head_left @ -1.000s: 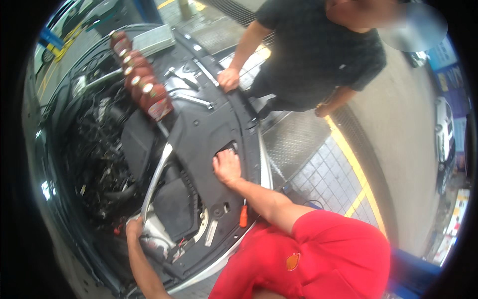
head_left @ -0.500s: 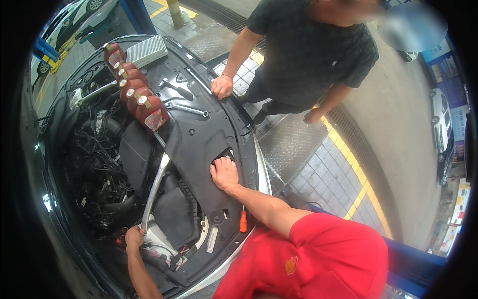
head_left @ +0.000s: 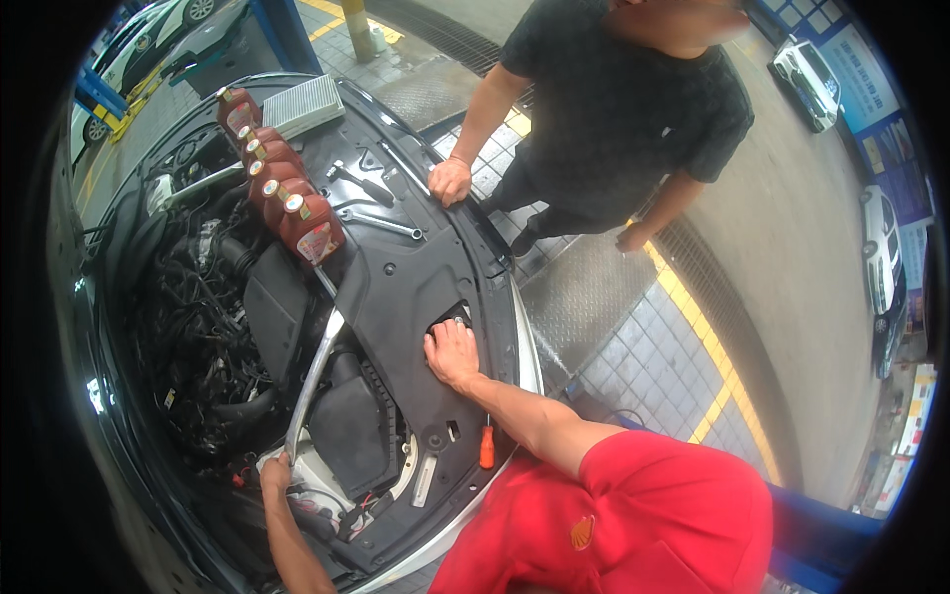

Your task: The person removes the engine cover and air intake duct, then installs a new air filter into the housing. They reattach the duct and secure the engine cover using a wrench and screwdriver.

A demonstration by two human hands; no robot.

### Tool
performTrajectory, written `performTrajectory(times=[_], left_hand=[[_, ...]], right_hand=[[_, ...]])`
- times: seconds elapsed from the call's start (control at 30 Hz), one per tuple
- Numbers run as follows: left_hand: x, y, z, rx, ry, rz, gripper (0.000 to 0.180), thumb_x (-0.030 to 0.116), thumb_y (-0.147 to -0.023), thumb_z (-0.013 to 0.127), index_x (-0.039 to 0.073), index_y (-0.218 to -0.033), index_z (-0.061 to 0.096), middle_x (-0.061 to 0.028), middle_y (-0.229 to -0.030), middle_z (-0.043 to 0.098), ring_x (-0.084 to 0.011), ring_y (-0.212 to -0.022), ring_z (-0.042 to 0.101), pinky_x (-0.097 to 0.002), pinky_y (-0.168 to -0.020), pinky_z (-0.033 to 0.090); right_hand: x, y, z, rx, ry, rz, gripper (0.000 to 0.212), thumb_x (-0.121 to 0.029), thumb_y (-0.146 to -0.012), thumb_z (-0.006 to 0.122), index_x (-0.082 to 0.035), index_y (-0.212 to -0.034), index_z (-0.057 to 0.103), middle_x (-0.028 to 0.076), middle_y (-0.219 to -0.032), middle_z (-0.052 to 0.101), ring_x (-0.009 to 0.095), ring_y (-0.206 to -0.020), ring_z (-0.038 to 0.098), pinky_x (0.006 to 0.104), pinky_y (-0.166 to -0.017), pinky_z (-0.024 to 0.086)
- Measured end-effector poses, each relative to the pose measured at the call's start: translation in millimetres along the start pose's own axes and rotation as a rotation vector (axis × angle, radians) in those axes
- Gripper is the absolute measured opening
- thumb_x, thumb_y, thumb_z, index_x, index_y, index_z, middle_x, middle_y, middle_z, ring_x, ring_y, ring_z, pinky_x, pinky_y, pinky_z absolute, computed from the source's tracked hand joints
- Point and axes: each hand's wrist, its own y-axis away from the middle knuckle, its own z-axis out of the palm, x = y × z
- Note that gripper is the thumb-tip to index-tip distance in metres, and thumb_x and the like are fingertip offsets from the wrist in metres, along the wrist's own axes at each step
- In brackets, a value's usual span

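In the open engine bay of a car, my left hand (head_left: 276,473) is closed at the lower end of a silver metal brace bar (head_left: 317,374). My right hand (head_left: 452,353) lies on the black plastic front cover (head_left: 406,312), its fingertips bent down into a dark opening (head_left: 461,312); what they touch there is hidden. Below that hand, an orange-handled screwdriver (head_left: 487,447) stands at the cover's edge. A combination wrench (head_left: 381,224) and a black-handled ratchet (head_left: 362,184) lie farther up the cover.
Several red-brown oil bottles (head_left: 312,230) stand in a row across the bay, beside a pleated white filter (head_left: 303,105). Across the front edge stands a person in a black shirt (head_left: 618,119), one hand (head_left: 450,181) on the car's rim. A blue lift post (head_left: 282,38) rises behind.
The view has shifted slightly, so the car appears a little farther right and lower. Both my hands keep their places on the bar and at the opening.
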Motion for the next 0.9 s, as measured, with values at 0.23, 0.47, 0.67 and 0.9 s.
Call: performTrajectory(times=[0.23, 0.47, 0.67, 0.9], left_hand=[[10, 31, -26, 0.017, -0.117, 0.169, 0.051, 0.049, -0.110, 0.063, 0.001, -0.121, 0.077, -0.0257, -0.125, 0.079, -0.0473, -0.123, 0.072, -0.0557, -0.104, 0.056], [22, 31, -18, 0.042, -0.141, 0.014, 0.066, 0.057, -0.116, 0.044, 0.002, -0.126, 0.080, -0.0270, -0.131, 0.077, -0.0470, -0.128, 0.071, -0.0569, -0.107, 0.055], [18, 21, -11, 0.050, -0.101, -0.009, 0.063, 0.053, -0.115, 0.048, 0.000, -0.124, 0.081, -0.0271, -0.131, 0.077, -0.0465, -0.127, 0.071, -0.0568, -0.108, 0.054], [7, 42, -5, 0.073, -0.158, 0.064, 0.067, 0.066, -0.110, 0.047, 0.012, -0.137, 0.075, -0.0239, -0.128, 0.078, -0.0428, -0.126, 0.073, -0.0606, -0.102, 0.057]], right_hand=[[-1, 0, 0, -0.012, -0.012, 0.014, 0.020, -0.029, -0.101, 0.072, -0.010, -0.106, 0.068, 0.011, -0.107, 0.065, 0.034, -0.105, 0.063, 0.0505, -0.093, 0.049], [3, 2, 5, 0.015, -0.017, -0.011, 0.020, -0.029, -0.102, 0.071, -0.010, -0.108, 0.070, 0.011, -0.107, 0.066, 0.034, -0.105, 0.063, 0.0507, -0.093, 0.049], [3, -1, 2, 0.058, 0.006, -0.036, 0.021, -0.030, -0.102, 0.071, -0.009, -0.108, 0.069, 0.011, -0.108, 0.065, 0.035, -0.105, 0.063, 0.0509, -0.092, 0.049], [3, 7, 7, -0.089, 0.054, 0.019, 0.029, -0.031, -0.102, 0.063, -0.005, -0.107, 0.074, 0.017, -0.107, 0.072, 0.040, -0.105, 0.067, 0.0565, -0.093, 0.049]])
